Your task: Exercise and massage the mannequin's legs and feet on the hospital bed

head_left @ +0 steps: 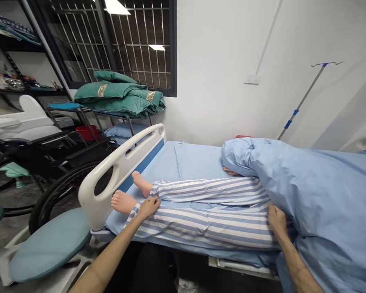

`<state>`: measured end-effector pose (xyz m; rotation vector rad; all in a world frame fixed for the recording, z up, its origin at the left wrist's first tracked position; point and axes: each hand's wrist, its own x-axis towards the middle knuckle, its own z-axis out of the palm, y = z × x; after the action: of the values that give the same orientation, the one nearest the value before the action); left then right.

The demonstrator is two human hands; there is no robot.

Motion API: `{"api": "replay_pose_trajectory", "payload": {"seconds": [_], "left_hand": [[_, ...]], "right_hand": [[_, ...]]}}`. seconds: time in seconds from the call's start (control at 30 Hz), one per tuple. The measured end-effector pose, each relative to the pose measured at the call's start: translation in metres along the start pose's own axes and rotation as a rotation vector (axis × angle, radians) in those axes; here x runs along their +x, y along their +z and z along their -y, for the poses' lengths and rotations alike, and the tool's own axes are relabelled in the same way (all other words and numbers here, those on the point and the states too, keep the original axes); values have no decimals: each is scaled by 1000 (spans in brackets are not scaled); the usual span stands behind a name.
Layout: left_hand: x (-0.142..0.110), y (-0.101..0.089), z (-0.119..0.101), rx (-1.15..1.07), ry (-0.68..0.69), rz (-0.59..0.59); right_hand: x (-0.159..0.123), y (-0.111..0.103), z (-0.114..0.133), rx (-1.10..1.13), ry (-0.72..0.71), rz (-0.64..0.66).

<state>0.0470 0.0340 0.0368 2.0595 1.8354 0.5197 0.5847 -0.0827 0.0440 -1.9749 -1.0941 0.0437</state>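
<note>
Blue-and-white striped pajama trousers (207,226) cover the legs of a figure lying on the bed, whose smooth bare feet (124,202) look like a manikin's. At the ankle end, my left hand (150,206) is closed on the trouser fabric near the cuff of the closer leg. My right hand (277,221) grips the trousers high on the thigh, right beside the edge of a blue quilt (320,183). The quilt is heaped over the upper body and hides it. Part of the figure's hand (230,171) shows from under the quilt on the far side.
A white footboard (122,162) closes the bed's left end. Beyond it stand a wheelchair (57,162) and a teal-seated stool (50,246). Green folded bedding (118,95) is piled below the barred window. An IV pole (305,99) rises behind the bed at the right.
</note>
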Motion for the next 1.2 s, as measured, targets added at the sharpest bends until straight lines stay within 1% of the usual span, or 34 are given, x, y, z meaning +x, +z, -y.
{"api": "replay_pose_trajectory", "payload": {"seconds": [0.07,0.13,0.2,0.27,0.4,0.5,0.67,0.83,1.2], "left_hand": [[-2,2,12,65,-28,-12],[0,3,17,114,-39,-1],[3,4,19,155,-45,34],[5,4,21,197,-23,56],[1,8,22,304,77,21],[-2,10,21,352,88,27],[-4,9,17,338,73,16],[-6,7,17,327,55,6],[-6,8,17,324,53,-6]], "right_hand": [[0,0,0,-5,22,12],[0,-1,2,-28,38,22],[0,-1,3,-59,56,28],[0,-1,3,-105,81,31],[1,1,2,-243,96,54],[1,2,2,-362,78,94],[1,4,0,-519,66,120],[5,8,-4,-559,99,129],[6,9,-9,-533,109,126]]}}
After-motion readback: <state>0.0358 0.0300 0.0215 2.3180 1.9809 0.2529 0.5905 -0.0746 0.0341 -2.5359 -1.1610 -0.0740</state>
